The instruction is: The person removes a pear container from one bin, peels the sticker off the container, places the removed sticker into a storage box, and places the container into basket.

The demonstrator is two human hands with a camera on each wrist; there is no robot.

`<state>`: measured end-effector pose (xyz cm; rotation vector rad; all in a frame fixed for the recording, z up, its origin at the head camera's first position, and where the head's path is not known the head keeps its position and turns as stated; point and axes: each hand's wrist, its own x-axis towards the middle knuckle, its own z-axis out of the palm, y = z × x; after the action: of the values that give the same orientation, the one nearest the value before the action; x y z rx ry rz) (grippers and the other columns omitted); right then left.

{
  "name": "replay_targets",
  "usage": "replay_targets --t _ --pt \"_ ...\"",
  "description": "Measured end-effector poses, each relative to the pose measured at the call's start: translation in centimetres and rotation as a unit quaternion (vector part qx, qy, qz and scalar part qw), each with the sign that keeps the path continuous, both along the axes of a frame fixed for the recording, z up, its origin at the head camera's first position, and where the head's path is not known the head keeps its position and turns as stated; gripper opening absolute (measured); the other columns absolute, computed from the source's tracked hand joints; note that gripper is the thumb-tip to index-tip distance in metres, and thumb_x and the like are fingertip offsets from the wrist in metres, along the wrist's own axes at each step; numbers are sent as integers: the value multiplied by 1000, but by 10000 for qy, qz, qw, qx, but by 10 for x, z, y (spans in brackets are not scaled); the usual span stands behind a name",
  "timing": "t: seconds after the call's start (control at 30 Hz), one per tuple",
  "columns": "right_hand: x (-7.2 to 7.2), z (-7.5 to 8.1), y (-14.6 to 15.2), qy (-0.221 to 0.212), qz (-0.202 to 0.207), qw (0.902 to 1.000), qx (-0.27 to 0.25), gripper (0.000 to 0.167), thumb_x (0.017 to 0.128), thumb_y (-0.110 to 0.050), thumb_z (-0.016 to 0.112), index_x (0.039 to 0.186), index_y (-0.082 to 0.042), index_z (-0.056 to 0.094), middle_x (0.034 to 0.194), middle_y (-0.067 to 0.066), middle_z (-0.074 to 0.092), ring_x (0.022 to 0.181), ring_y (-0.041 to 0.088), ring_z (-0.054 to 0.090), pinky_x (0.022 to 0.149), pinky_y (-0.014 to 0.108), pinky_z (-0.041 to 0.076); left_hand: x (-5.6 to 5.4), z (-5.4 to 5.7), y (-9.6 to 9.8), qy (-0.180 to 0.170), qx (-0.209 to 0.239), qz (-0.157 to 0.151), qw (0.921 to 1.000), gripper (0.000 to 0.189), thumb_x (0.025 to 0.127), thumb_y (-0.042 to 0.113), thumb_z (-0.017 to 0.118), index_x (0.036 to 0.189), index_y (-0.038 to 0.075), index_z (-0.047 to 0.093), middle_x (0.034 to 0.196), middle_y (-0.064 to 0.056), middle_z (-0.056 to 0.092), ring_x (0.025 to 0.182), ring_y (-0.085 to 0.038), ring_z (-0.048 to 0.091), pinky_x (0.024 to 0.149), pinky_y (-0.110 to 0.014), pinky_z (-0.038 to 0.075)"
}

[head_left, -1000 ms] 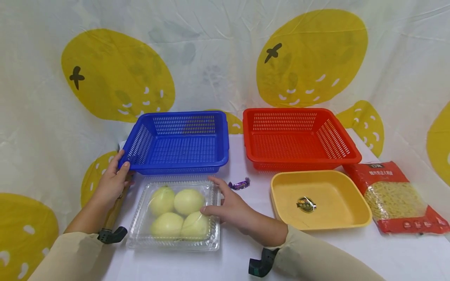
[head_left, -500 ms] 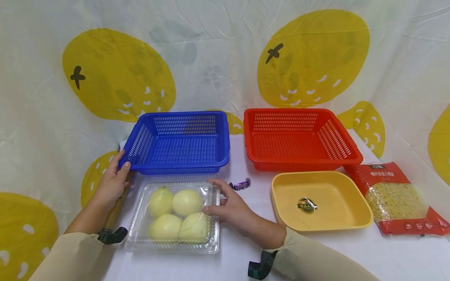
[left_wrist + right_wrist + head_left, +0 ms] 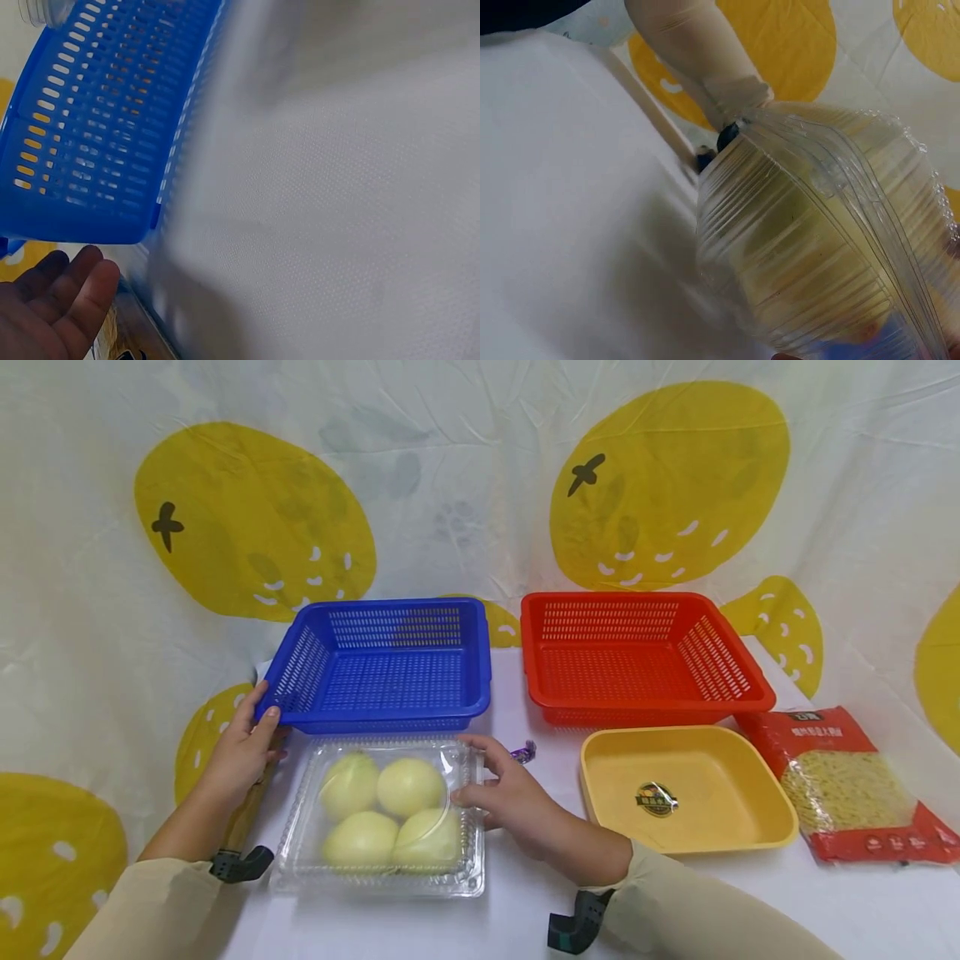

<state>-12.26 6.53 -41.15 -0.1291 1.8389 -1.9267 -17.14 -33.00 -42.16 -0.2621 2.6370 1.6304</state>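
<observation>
My right hand (image 3: 517,797) grips the right edge of a clear plastic clamshell box (image 3: 300,852), thumb on the lid. Several round, pale yellow fruits (image 3: 411,787) sit inside. In the right wrist view the box (image 3: 795,247) looks raised, with a shadow on the white cloth beside it. My left hand (image 3: 240,752) is at the front left corner of a blue slotted basket (image 3: 390,724), thumb by the rim. The left wrist view has its fingers (image 3: 97,292) loosely extended right by the basket's end. A purple-wrapped candy (image 3: 527,751) is partly hidden behind the right hand.
A red slotted basket (image 3: 648,703) stands at the back right. In front of it lies a shallow yellow tray (image 3: 720,810), beside a red bag of pasta (image 3: 843,789). A long brownish package (image 3: 251,806) lies under the left forearm. A patterned curtain (image 3: 465,468) hangs behind.
After a slight shift left and toward me, the clamshell box has moved right with my right hand, now covering part of the candy. My left hand has stayed at the blue basket's corner.
</observation>
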Motion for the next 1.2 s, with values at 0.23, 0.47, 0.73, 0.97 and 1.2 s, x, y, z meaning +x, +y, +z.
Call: replay_targets --t 0.23,0.47,0.73,0.97,1.2 --pt "-2 22 12 -85 -158 9996 237 75 85 -10 74 155 -23 51 154 17 50 116 35 62 77 46 63 0 0 2 70 38 282 9996 66 116 45 36 174 33 5 171 -28 27 141 -51 50 78 -21 60" --pt "-6 48 19 32 -117 9998 162 73 87 -10 73 154 -26 50 156 11 50 123 38 59 79 48 64 2 1 5 -41 70 566 9984 67 115 47 39 173 36 8 172 -26 27 142 -48 50 87 -31 63" --pt "-23 78 27 333 -67 9993 156 72 90 -8 68 157 -23 44 156 12 47 127 39 58 84 51 64 2 -1 10 69 567 1134 9919 68 112 45 51 172 34 22 166 -22 40 133 -37 59 77 -16 59" --pt "-48 94 31 481 -138 9987 -83 72 93 -8 64 159 -20 38 155 13 46 132 40 54 89 59 62 1 1 15 93 1288 1544 9795 70 109 38 61 171 32 28 163 -21 40 108 -14 67 80 -21 61" --pt "-80 109 29 549 -435 9972 -248 70 95 -9 62 160 -21 38 156 8 47 139 35 48 99 69 53 2 0 22 117 1442 1817 9726 80 103 36 72 170 34 29 152 -14 46 105 -14 66 80 -24 63"
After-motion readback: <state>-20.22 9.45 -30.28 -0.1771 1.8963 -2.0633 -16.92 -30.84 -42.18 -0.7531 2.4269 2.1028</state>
